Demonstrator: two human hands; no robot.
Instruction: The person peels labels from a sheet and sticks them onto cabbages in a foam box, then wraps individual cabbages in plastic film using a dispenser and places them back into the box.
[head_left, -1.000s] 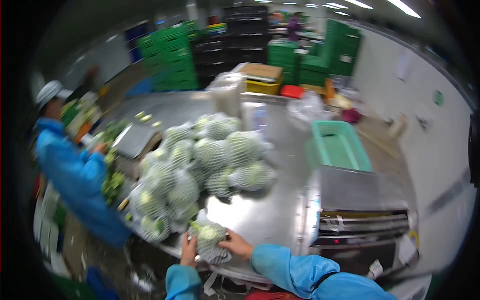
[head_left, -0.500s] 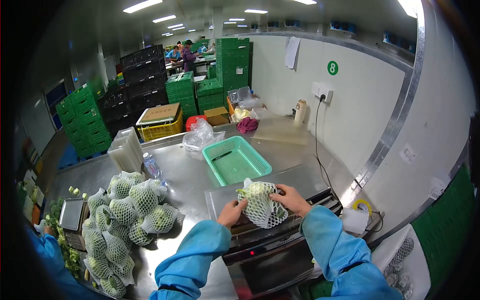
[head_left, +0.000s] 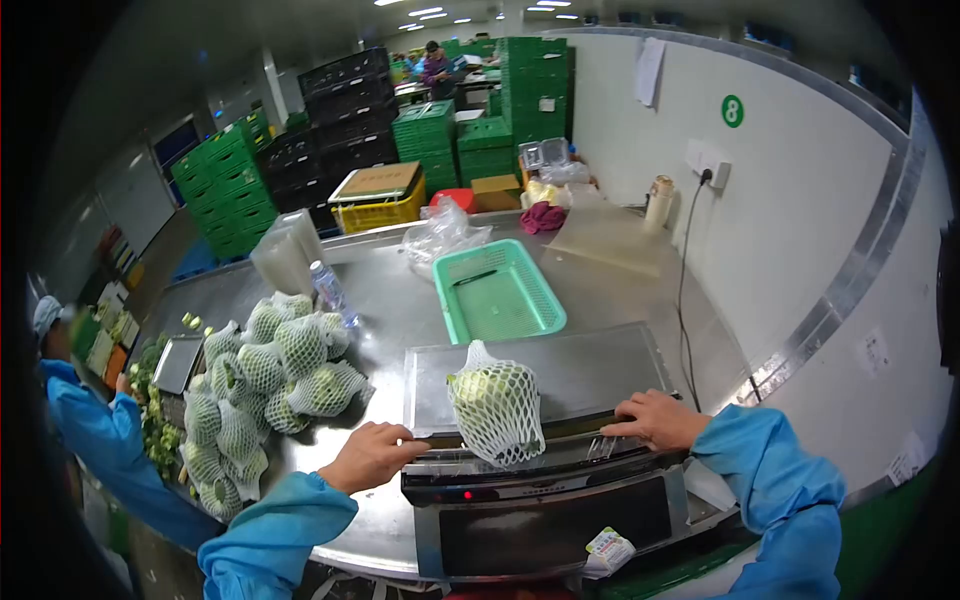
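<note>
A pale green vegetable head in a white foam net (head_left: 495,405) lies on the wrapping machine (head_left: 540,475), between my hands and touched by neither. My left hand (head_left: 375,455) is closed in a pinch at the left end of the machine's dark bar. At the right end, my right hand (head_left: 655,420) pinches too. Crinkled clear plastic film (head_left: 600,447) shows by the right fingers; the film at the left fingertips is hard to make out. Several more netted vegetable heads (head_left: 265,370) are piled on the left of the steel table.
A green basket (head_left: 548,315) holding a pen stands behind the machine. A plastic bottle (head_left: 332,292) and a small scale (head_left: 178,362) border the pile. At the far left is a co-worker in a blue sleeve (head_left: 95,425). A black cable (head_left: 688,290) hangs along the wall.
Both hands have let go of the netted vegetable head, which now lies on the machine. They have moved apart to either end of the bar. The view has shifted.
</note>
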